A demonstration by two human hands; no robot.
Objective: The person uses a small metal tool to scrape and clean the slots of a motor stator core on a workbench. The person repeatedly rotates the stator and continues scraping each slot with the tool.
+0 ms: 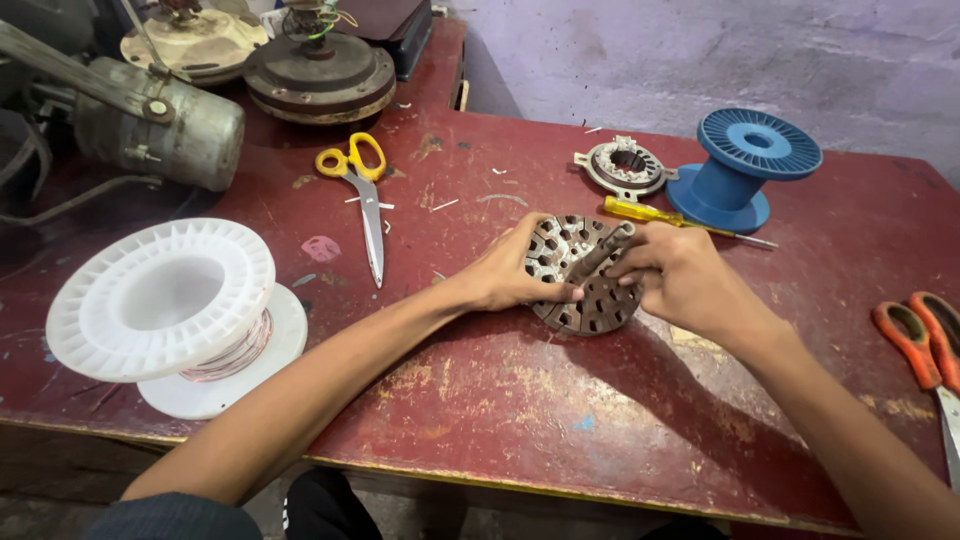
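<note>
A round, slotted metal stator core (590,300) stands tilted on edge on the worn red table (560,400). My left hand (505,275) holds its left rim, thumb along the lower edge. My right hand (680,275) grips the right side, and its fingers press a thin dark strip or tool (598,258) across the core's face. Part of the core is hidden behind my right hand.
A white spool (170,310) with copper wire stands at the left. Yellow-handled scissors (362,195), a yellow screwdriver (660,215), a blue spool (745,165), a small wound stator (627,165), orange-handled scissors (925,345) and old fan motor parts (320,75) lie around.
</note>
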